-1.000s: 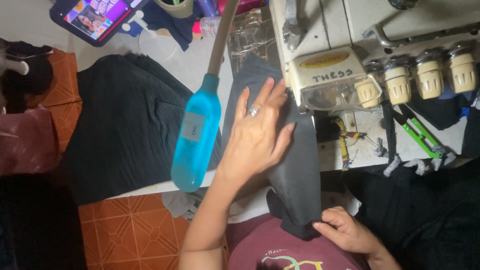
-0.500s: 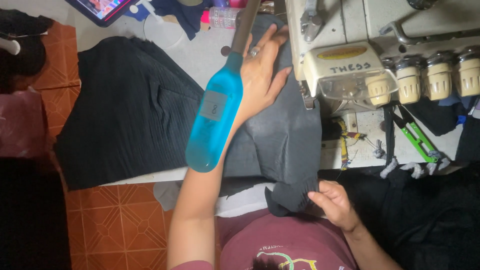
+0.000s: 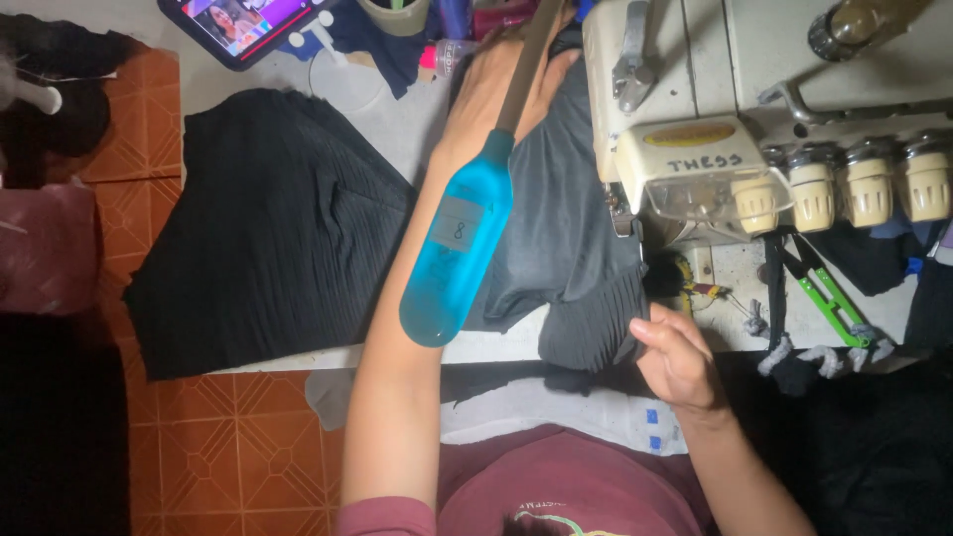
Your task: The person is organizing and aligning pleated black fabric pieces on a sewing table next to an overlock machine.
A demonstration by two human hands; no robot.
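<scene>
My left hand (image 3: pixel 493 91) reaches far across the table and lies on the far end of a dark grey fabric (image 3: pixel 566 228), just left of the cream sewing machine (image 3: pixel 685 149). A rod in front hides part of its fingers, so its grip is unclear. My right hand (image 3: pixel 675 359) pinches the near, ribbed end of the same fabric at the table's front edge. A blue translucent bottle-shaped object (image 3: pixel 457 253) on that rod hangs in front of my left forearm.
A black ribbed fabric piece (image 3: pixel 268 238) lies on the table's left part. A phone (image 3: pixel 238 25) and a cup (image 3: pixel 395 14) stand at the back. Green-handled snips (image 3: pixel 824 288) and thread scraps lie right of the machine. Orange floor tiles (image 3: pixel 228 447) show to the left.
My left hand has slid away from me along the grey fabric, from its middle to its far end. My right hand keeps hold of the near end, now higher at the table edge.
</scene>
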